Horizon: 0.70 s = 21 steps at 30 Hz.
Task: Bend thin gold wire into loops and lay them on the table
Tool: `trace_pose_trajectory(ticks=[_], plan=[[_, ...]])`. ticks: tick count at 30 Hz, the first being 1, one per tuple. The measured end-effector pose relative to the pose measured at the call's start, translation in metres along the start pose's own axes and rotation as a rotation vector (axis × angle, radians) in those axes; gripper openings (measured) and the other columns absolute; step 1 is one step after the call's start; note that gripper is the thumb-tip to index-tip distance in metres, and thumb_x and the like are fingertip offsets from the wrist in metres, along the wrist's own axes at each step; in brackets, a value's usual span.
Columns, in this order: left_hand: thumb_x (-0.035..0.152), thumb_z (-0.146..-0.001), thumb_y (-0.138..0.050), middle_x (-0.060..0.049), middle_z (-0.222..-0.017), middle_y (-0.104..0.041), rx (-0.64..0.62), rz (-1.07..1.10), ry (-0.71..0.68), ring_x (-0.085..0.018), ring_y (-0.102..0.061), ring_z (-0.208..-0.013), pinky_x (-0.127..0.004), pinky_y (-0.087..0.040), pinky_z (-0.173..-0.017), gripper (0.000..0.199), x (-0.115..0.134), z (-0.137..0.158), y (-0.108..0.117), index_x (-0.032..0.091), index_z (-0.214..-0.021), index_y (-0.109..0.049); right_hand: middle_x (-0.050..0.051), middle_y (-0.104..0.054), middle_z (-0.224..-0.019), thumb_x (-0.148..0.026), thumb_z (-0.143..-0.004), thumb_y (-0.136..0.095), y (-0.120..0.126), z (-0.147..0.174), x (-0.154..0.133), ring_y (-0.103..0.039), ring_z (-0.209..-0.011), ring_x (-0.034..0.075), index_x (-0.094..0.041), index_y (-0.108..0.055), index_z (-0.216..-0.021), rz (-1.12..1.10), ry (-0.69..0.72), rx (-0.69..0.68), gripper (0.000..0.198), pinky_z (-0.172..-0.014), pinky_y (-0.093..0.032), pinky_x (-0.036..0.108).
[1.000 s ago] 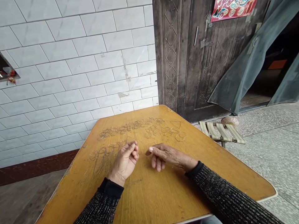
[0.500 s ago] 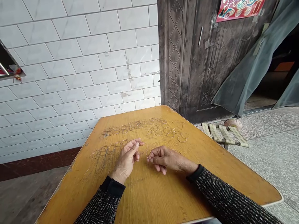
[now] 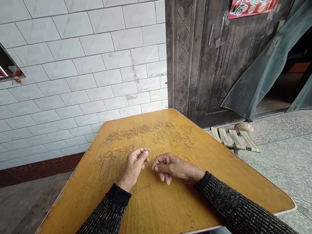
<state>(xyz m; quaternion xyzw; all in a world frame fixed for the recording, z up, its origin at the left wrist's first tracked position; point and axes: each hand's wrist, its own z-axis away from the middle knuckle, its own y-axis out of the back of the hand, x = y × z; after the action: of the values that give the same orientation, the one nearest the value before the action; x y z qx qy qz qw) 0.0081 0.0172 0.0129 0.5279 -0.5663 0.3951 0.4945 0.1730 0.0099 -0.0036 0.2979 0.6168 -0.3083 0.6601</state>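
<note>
My left hand (image 3: pixel 133 165) is held over the middle of the table, thumb and forefinger pinched on a thin copper-coloured wire (image 3: pixel 151 153). The wire curves across the small gap to my right hand (image 3: pixel 168 166), whose thumb and fingertips are also closed on it. Its fine ends are hard to make out. Left of my left hand lie several looped wires (image 3: pixel 110 155) with long straight tails. Beyond both hands, rows of wire loops bent like petals (image 3: pixel 145 128) lie flat. A loose wire loop (image 3: pixel 184 158) rests just behind my right hand.
The wooden table (image 3: pixel 156 208) stands against a white tiled wall (image 3: pixel 107 78). A dark carved door (image 3: pixel 195 65) is at the back right, beside a grey curtain (image 3: pixel 258 71). A striped folding stool (image 3: pixel 235 139) with a ball-like object (image 3: pixel 243 127) behind it stands right of the table.
My right hand has shifted slightly left, closer to my left hand. The wire between them now shows as a smaller, lower arc. Both hands keep their pinch.
</note>
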Motion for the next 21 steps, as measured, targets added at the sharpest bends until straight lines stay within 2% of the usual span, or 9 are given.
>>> trace_pose_trajectory(ticks=[8,18,21], plan=[[0.034,-0.074,-0.056,0.004,-0.054,-0.05,0.052,-0.054,-0.034,-0.004,-0.036,-0.04,-0.018,-0.026,-0.041,0.02,-0.003,-0.003,0.003,0.014,-0.072,-0.058,-0.008,-0.05,-0.044,-0.023,-0.078,-0.048,-0.006,0.002,-0.01,-0.039,-0.029,0.004,-0.015,-0.053,-0.078,0.068,0.105,0.143,0.009,-0.031,-0.029,0.014],[0.035,-0.074,-0.057,0.003,-0.055,-0.052,0.054,-0.011,-0.071,-0.005,-0.038,-0.042,-0.018,-0.028,-0.043,0.021,-0.004,-0.005,0.005,0.014,-0.067,-0.057,-0.008,-0.046,-0.042,-0.041,-0.072,-0.053,-0.01,-0.002,-0.016,-0.035,-0.028,0.004,-0.016,-0.048,-0.068,-0.025,0.221,0.361,0.025,-0.03,-0.025,0.016],[0.035,-0.074,-0.058,0.002,-0.055,-0.052,0.051,-0.032,-0.075,-0.006,-0.039,-0.041,-0.018,-0.029,-0.042,0.021,-0.003,-0.004,0.005,0.015,-0.068,-0.057,-0.007,-0.049,-0.043,-0.044,-0.072,-0.055,-0.007,-0.003,-0.016,-0.037,-0.028,0.004,-0.016,-0.048,-0.067,-0.025,0.197,0.352,0.029,-0.031,-0.026,0.017]])
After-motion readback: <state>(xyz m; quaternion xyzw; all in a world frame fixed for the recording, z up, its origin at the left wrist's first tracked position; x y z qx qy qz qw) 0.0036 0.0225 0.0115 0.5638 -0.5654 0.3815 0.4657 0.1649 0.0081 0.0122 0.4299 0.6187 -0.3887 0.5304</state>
